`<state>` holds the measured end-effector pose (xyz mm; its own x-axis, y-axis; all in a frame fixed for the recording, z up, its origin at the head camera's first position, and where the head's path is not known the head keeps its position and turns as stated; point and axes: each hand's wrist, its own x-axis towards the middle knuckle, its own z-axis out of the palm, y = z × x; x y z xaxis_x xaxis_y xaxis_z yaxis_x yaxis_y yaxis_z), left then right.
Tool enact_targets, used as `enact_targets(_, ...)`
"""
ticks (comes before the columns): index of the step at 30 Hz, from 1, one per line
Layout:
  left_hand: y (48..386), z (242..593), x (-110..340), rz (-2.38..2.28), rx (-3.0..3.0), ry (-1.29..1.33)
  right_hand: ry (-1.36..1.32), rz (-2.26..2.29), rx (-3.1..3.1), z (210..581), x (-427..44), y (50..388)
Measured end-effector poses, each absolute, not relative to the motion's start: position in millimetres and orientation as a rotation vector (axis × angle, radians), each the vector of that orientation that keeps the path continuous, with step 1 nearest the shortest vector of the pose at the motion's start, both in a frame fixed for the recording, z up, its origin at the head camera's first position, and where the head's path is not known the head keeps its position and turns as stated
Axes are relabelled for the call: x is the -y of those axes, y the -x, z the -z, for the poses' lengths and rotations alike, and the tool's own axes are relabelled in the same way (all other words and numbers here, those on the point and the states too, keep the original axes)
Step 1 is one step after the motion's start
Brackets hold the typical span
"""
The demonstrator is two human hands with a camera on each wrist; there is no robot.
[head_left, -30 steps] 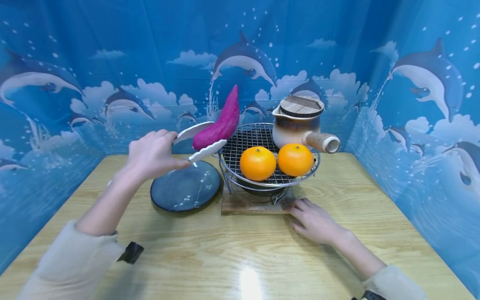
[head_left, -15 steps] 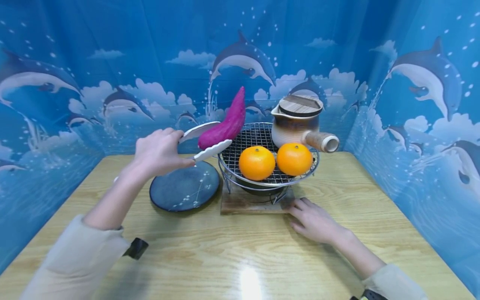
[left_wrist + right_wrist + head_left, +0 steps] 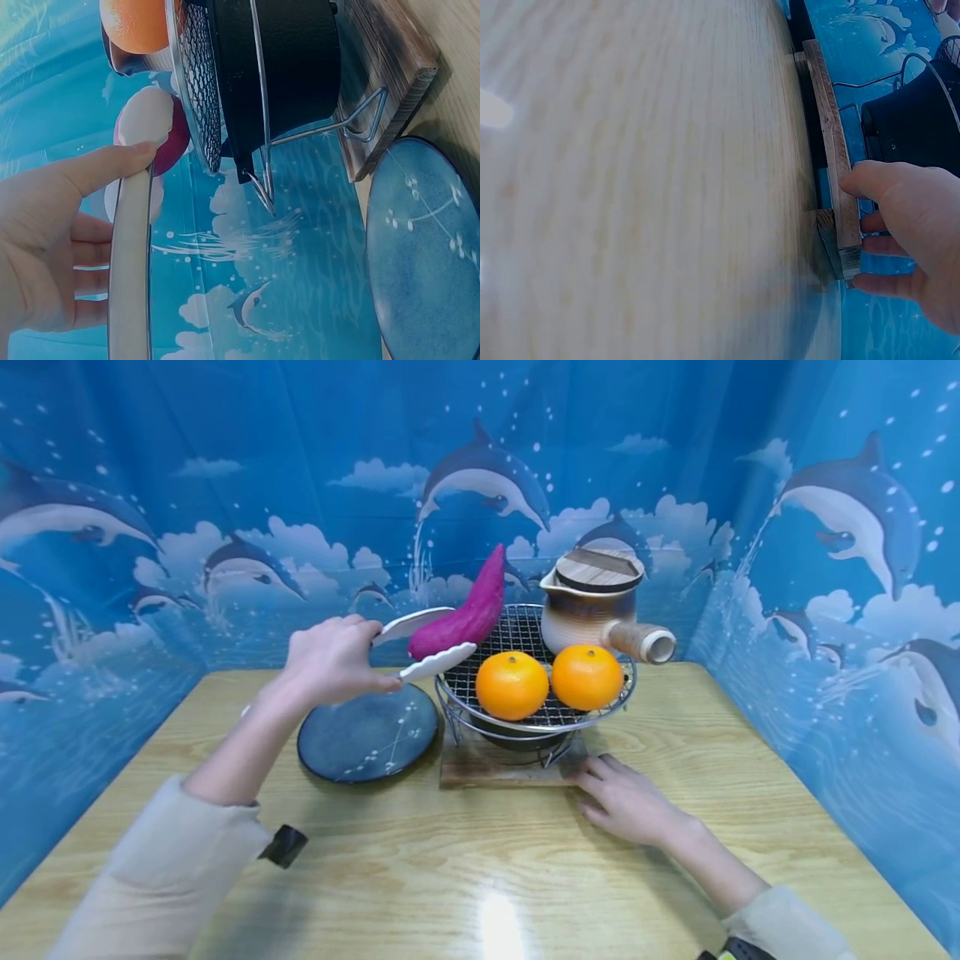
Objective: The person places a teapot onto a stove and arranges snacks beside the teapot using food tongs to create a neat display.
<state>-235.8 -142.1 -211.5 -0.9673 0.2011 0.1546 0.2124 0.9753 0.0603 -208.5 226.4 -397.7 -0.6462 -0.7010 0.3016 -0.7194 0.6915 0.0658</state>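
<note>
My left hand (image 3: 330,664) holds white-tipped tongs (image 3: 129,277), its thumb along one arm and its fingers behind the other. Between the tongs' scalloped ends sits a purple sweet potato (image 3: 472,614), tilted with its pointed end up, at the left edge of a round wire grill rack (image 3: 517,627). Whether it touches the mesh I cannot tell. Low at the right, my right hand (image 3: 630,802) grips the front right corner of the wooden board (image 3: 502,768) under the stove. In the right wrist view its thumb lies on the board's edge (image 3: 832,142), fingers around the end.
Two oranges (image 3: 512,685) rest on the front of the rack. A clay teapot (image 3: 585,618) with a wooden lid stands behind them, its handle jutting right. Left of the black stove (image 3: 285,67), a dark blue plate (image 3: 367,735) lies on the table. A dolphin-print curtain hangs behind.
My left hand has moved right, carrying the tongs and the sweet potato toward the rack. The sweet potato's upper tip is slightly lower. My right hand stays at the board.
</note>
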Motion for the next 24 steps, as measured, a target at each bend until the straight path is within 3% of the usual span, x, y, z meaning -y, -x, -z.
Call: enact_targets(24,243,208,130,0.128,3.033,0.367,-1.129,-0.104,2.582,398,-227,209)
